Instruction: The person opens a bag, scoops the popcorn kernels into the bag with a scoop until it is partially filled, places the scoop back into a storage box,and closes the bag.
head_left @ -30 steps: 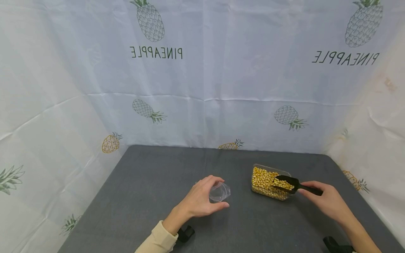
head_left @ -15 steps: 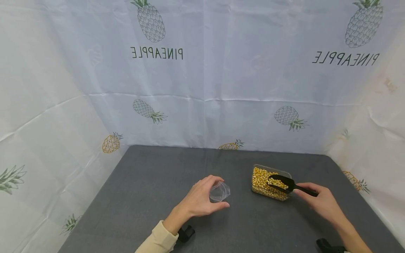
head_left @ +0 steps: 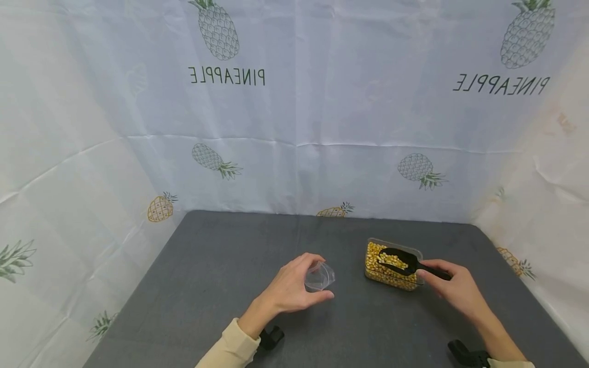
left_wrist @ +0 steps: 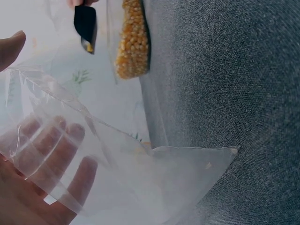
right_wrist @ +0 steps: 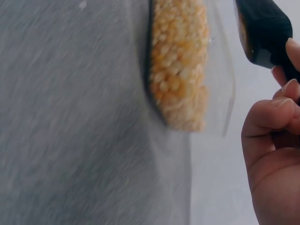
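Observation:
In the head view my right hand (head_left: pixel 453 288) grips the handle of a black scoop (head_left: pixel 412 263) loaded with yellow corn kernels. The scoop is lifted over a clear rectangular container (head_left: pixel 391 278) of kernels; from the left wrist view, a gap separates the scoop (left_wrist: pixel 86 23) from the container's corn (left_wrist: pixel 132 44). My left hand (head_left: pixel 294 289) curves in a C shape around a clear plastic bag (head_left: pixel 319 276) with an opening at its top. Seen from the left wrist, several fingers show through the bag (left_wrist: pixel 154 183), whose lower corner reaches the table. No corn is visible inside it.
Both hands work over a dark grey table (head_left: pixel 221 266). White cloth (head_left: pixel 294 107) printed with pineapples hangs behind it and along both sides. The corn container stands right of the bag, with a strip of tabletop between them.
My right hand has brought the loaded scoop leftward and a little up, out of the kernels. The left hand and the bag have stayed in place.

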Demonstrator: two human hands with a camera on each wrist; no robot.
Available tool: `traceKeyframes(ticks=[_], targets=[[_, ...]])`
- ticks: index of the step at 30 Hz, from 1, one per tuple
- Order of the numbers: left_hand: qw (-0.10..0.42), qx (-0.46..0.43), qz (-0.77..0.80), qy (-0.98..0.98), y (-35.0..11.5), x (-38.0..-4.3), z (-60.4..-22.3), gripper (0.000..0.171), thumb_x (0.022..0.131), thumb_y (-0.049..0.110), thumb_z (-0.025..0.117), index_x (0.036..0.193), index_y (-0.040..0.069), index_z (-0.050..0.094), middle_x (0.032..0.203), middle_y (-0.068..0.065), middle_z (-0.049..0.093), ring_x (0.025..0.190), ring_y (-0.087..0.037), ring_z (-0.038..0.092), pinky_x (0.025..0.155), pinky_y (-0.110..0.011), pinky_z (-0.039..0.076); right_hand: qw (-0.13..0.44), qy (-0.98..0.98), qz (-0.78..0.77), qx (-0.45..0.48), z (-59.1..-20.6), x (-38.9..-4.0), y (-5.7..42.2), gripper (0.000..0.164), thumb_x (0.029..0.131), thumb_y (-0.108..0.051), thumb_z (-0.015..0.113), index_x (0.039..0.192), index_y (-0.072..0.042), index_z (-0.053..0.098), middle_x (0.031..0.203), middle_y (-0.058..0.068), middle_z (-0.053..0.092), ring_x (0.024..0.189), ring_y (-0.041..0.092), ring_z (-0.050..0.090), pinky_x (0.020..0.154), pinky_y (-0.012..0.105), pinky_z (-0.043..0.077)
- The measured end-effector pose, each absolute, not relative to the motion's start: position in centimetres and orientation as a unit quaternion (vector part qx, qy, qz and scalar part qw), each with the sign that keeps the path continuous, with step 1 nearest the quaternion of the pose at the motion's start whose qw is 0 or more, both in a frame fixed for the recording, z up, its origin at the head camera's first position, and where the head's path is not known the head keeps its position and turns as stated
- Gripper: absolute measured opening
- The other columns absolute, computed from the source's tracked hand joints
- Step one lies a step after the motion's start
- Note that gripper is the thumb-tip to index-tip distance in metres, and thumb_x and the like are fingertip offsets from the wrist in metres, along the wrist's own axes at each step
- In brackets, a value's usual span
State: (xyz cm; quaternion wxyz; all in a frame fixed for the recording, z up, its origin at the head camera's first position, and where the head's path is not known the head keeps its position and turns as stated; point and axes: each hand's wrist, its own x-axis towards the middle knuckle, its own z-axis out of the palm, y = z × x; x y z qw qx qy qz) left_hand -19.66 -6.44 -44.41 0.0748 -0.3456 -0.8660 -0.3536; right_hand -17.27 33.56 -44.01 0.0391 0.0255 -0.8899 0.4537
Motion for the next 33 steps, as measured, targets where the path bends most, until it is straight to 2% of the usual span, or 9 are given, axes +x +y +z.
traceKeyframes(ticks=[4, 9, 11, 14, 19, 23, 27, 29, 33], targets=[[0.070, -0.341, -0.355, -0.868, -6.4, -19.7, -44.3, 0.065, 0.086, 0.056, 0.076, 0.135, 0.018, 0.056, 0.124, 0.003, 0.063, 0.108, -0.011, 0.063, 0.087, -0.037, 0.054, 0.048, -0.889, 0.453, 0.040, -43.4, -17.2, 32.7, 0.045, 0.100, -0.030, 0.068, 0.132, 0.001, 0.063, 0.070, 0.006, 0.055, 0.054, 0.022, 0.049, 0.052, 0.038, 0.044], [0.078, -0.338, -0.348, -0.871, -6.4, -19.7, -44.1, 0.065, 0.085, 0.055, 0.077, 0.134, 0.017, 0.057, 0.121, 0.004, 0.063, 0.105, -0.010, 0.062, 0.086, -0.035, 0.054, 0.052, -0.882, 0.465, 0.065, -42.7, -17.1, 31.5, 0.041, 0.100, -0.024, 0.069, 0.131, 0.001, 0.064, 0.079, 0.015, 0.059, 0.056, 0.021, 0.050, 0.053, 0.038, 0.046], [0.083, -0.338, -0.346, -0.871, -6.4, -19.8, -44.1, 0.065, 0.084, 0.054, 0.077, 0.133, 0.016, 0.058, 0.121, 0.004, 0.063, 0.104, -0.010, 0.062, 0.085, -0.035, 0.054, 0.053, -0.878, 0.470, 0.075, -42.5, -17.0, 31.1, 0.039, 0.099, -0.022, 0.069, 0.131, 0.001, 0.064, 0.075, 0.016, 0.058, 0.055, 0.021, 0.050, 0.052, 0.038, 0.045], [0.088, -0.338, -0.343, -0.872, -6.3, -19.8, -44.1, 0.066, 0.083, 0.054, 0.078, 0.132, 0.015, 0.059, 0.119, 0.004, 0.064, 0.103, -0.010, 0.062, 0.085, -0.034, 0.054, 0.050, -0.874, 0.475, 0.086, -42.1, -16.8, 30.3, 0.038, 0.099, -0.018, 0.069, 0.131, 0.000, 0.065, 0.069, 0.011, 0.056, 0.054, 0.024, 0.049, 0.051, 0.036, 0.045], [0.085, -0.334, -0.341, -0.874, -6.3, -19.8, -44.1, 0.066, 0.083, 0.053, 0.079, 0.132, 0.014, 0.059, 0.119, 0.005, 0.063, 0.103, -0.010, 0.062, 0.083, -0.034, 0.054, 0.053, -0.872, 0.476, 0.105, -41.5, -16.6, 29.2, 0.034, 0.098, -0.016, 0.070, 0.129, -0.001, 0.067, 0.067, 0.011, 0.057, 0.052, 0.028, 0.050, 0.050, 0.035, 0.046], [0.076, -0.331, -0.344, -0.875, -6.3, -19.9, -44.0, 0.066, 0.084, 0.054, 0.078, 0.133, 0.014, 0.059, 0.120, 0.005, 0.063, 0.103, -0.011, 0.062, 0.083, -0.034, 0.054, 0.063, -0.867, 0.478, 0.123, -41.1, -16.5, 28.3, 0.032, 0.097, -0.016, 0.071, 0.126, -0.002, 0.069, 0.087, 0.004, 0.065, 0.052, 0.027, 0.051, 0.051, 0.036, 0.048], [0.067, -0.330, -0.347, -0.875, -6.3, -19.9, -44.0, 0.066, 0.085, 0.055, 0.077, 0.134, 0.014, 0.058, 0.121, 0.003, 0.063, 0.104, -0.012, 0.063, 0.083, -0.034, 0.054, 0.069, -0.862, 0.482, 0.139, -40.8, -16.5, 27.5, 0.029, 0.097, -0.015, 0.071, 0.124, -0.005, 0.070, 0.109, -0.006, 0.066, 0.053, 0.026, 0.053, 0.050, 0.035, 0.048], [0.063, -0.330, -0.349, -0.875, -6.3, -19.8, -44.0, 0.067, 0.085, 0.055, 0.077, 0.134, 0.013, 0.058, 0.122, 0.003, 0.063, 0.104, -0.012, 0.063, 0.083, -0.035, 0.054, 0.071, -0.859, 0.485, 0.151, -40.7, -16.5, 27.2, 0.028, 0.096, -0.013, 0.071, 0.123, -0.005, 0.071, 0.100, -0.006, 0.067, 0.052, 0.024, 0.053, 0.050, 0.035, 0.049], [0.060, -0.329, -0.351, -0.874, -6.3, -19.7, -44.0, 0.068, 0.085, 0.056, 0.077, 0.134, 0.013, 0.058, 0.121, 0.002, 0.063, 0.103, -0.012, 0.063, 0.083, -0.035, 0.054, 0.069, -0.850, 0.492, 0.174, -40.7, -16.4, 26.5, 0.026, 0.096, -0.010, 0.071, 0.121, -0.004, 0.071, 0.095, -0.005, 0.068, 0.051, 0.023, 0.052, 0.049, 0.035, 0.048]])
